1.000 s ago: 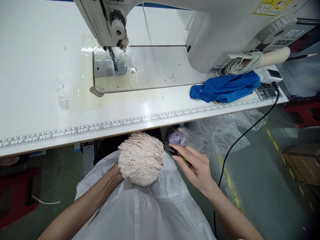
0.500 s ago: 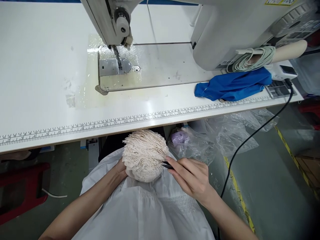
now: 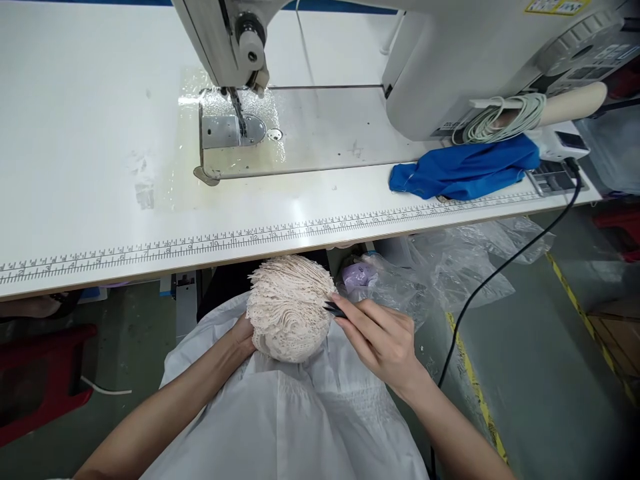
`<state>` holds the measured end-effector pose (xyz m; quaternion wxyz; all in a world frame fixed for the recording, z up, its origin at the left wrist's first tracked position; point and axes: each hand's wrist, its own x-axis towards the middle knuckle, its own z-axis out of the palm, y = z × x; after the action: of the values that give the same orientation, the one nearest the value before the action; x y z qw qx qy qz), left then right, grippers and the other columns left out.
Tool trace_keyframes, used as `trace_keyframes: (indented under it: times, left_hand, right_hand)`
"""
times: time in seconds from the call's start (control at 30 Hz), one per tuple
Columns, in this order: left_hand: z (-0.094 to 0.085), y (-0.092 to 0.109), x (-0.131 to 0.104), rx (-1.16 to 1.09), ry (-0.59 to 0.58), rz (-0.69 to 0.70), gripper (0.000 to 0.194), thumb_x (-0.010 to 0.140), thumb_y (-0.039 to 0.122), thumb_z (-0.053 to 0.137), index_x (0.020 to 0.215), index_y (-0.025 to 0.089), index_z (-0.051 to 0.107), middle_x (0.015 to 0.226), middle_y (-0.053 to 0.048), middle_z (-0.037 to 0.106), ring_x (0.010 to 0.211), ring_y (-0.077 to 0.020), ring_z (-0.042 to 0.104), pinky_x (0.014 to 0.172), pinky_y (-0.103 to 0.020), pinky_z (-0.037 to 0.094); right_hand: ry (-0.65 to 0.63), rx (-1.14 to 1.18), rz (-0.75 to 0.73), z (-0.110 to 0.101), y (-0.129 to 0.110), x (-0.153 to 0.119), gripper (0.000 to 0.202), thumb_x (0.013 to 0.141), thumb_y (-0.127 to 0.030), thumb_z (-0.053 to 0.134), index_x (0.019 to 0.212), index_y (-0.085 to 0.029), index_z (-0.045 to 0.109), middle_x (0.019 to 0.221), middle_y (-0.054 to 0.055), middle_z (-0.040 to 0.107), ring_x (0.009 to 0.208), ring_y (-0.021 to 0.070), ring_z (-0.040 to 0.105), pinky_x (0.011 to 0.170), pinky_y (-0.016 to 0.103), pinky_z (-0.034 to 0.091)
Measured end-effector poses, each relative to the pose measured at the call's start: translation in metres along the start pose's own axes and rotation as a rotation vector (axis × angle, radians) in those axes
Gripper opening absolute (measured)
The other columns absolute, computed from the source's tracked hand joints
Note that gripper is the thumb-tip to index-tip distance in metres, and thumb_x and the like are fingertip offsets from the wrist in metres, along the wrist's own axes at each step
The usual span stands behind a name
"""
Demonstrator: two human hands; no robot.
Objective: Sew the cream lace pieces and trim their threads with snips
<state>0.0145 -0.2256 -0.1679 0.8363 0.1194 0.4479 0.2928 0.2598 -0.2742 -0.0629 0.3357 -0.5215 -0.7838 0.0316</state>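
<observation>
White sewing table stood before the person.
Left hand gripped the lace bundle on the lap; right hand pinched small black snips against its side.

Two bare hands are at work: one left hand and one right hand. There is one bundle of cream lace, one dark pointed tool, one white garment, one sewing machine, one blue cloth, one printed ruler strip, and one black cable.
</observation>
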Motion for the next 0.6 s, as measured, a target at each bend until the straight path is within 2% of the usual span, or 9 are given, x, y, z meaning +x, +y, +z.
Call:
trace_keyframes:
  times: [0.27,0.6]
  left_hand:
    - [0.006,0.001,0.001,-0.039,0.009,-0.045,0.039,0.066,0.038,0.083,0.099,0.021,0.074,0.101,-0.010,0.077,0.121,-0.0379,0.059,0.106,-0.049,0.046]
    - [0.011,0.004,-0.002,-0.073,-0.028,-0.050,0.045,0.070,0.038,0.080,0.111,0.022,0.071,0.109,-0.009,0.075,0.120,-0.0362,0.060,0.104,-0.046,0.048]
  right_hand:
    - [0.005,-0.041,-0.050,-0.003,-0.004,-0.005,0.035,0.091,-0.013,0.061,0.126,-0.015,0.060,0.071,-0.002,0.059,0.054,0.0078,0.049,0.048,0.023,0.037]
    - [-0.003,-0.101,-0.048,0.000,-0.006,0.000,0.037,0.092,-0.015,0.061,0.129,-0.016,0.057,0.069,-0.002,0.058,0.053,0.0077,0.048,0.048,0.023,0.036]
